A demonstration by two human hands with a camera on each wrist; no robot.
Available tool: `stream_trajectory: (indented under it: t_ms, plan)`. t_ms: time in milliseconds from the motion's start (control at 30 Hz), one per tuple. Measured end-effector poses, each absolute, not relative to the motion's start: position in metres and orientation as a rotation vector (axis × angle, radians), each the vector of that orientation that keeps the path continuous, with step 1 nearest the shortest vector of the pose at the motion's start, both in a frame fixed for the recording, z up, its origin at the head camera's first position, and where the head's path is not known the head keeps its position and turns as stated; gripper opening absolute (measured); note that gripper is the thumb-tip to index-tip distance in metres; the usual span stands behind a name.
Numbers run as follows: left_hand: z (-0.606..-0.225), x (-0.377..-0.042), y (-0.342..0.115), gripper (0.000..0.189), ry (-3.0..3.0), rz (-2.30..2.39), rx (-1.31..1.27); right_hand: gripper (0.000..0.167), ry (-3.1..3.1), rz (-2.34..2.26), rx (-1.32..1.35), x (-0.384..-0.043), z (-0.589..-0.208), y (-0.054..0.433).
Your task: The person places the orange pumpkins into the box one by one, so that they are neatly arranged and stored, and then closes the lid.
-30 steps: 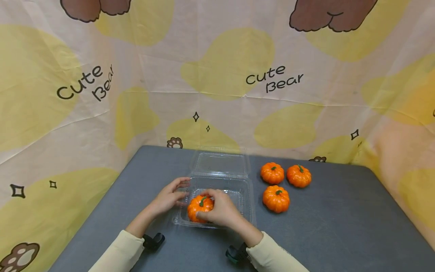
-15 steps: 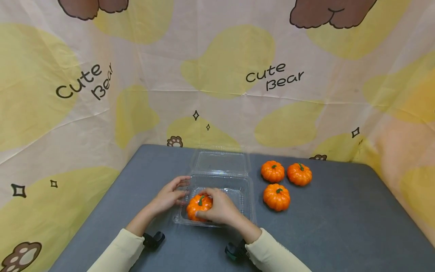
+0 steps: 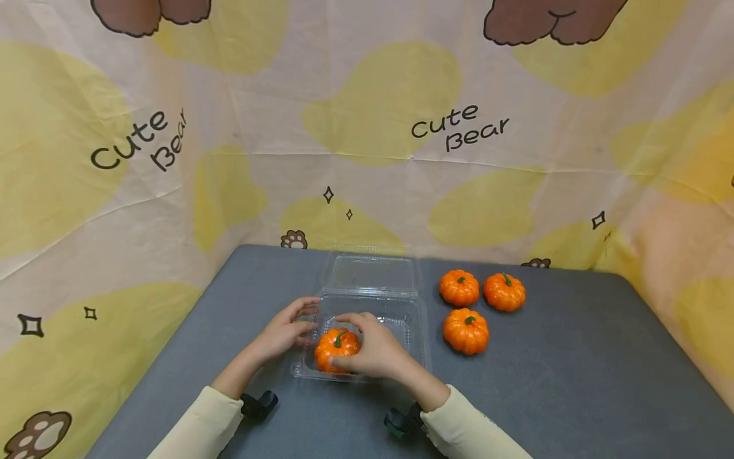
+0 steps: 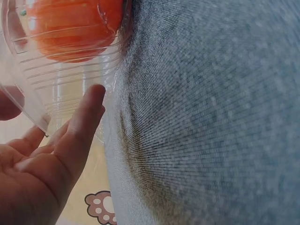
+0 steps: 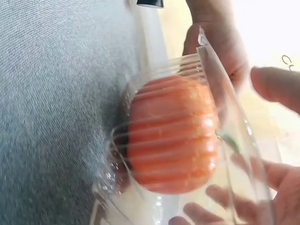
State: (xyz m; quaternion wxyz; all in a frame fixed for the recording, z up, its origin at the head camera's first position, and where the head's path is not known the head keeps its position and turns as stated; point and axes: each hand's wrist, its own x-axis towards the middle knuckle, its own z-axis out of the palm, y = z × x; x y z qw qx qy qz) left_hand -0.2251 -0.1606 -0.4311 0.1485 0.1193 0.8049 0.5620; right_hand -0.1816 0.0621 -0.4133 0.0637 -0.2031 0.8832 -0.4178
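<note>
Fingers of the right hand (image 3: 375, 347) spread loosely, thumb before and fingertips beyond an orange pumpkin (image 3: 328, 350) in the clear container (image 3: 395, 306). Beside its left wall, the left hand (image 3: 285, 331) extends relaxed fingers; farther right stand three more pumpkins (image 3: 466, 335).

Box (image 3: 375, 305): clear, thin plastic, glossy; its walls, close up in both wrist views, are ribbed.
Lid (image 3: 371, 274), at the box's 12 o'clock: same clear plastic, shiny, ridged along the edge.
Pumpkin (image 3: 329, 349), at 8 o'clock inside: glossy orange skin, smooth over rounded lobes.
Loose pumpkins (image 3: 459, 288) (image 3: 504, 293) (image 3: 466, 333), between 2 and 3 o'clock: same glossy finish.
Table (image 3: 550, 357): grey, matt, with a fine cloth-like weave in the wrist views.
Backdrop (image 3: 378, 102): printed cloth, matt, creased.
Sleeves (image 3: 201, 421) (image 3: 473, 424), at 8 and 4 o'clock: pale matt cloth.
</note>
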Motion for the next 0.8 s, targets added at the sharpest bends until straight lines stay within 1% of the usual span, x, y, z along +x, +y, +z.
stream_trajectory:
  t_ms: [267, 500, 800]
  plan:
    - [-0.431, -0.225, -0.160, 0.050, 2.333, 1.599, 0.354, 0.057, 2.605, -1.390, -0.642, -0.177, -0.401, 0.078]
    - [-0.434, -0.225, -0.160, 0.052, 2.323, 1.612, 0.345, 0.055, 2.666, -1.453, -0.659, -0.175, -0.390, 0.097]
    - [-0.434, -0.225, -0.160, 0.052, 2.320, 1.617, 0.357, 0.056, 2.753, -1.481, -0.575, -0.175, -0.376, 0.125]
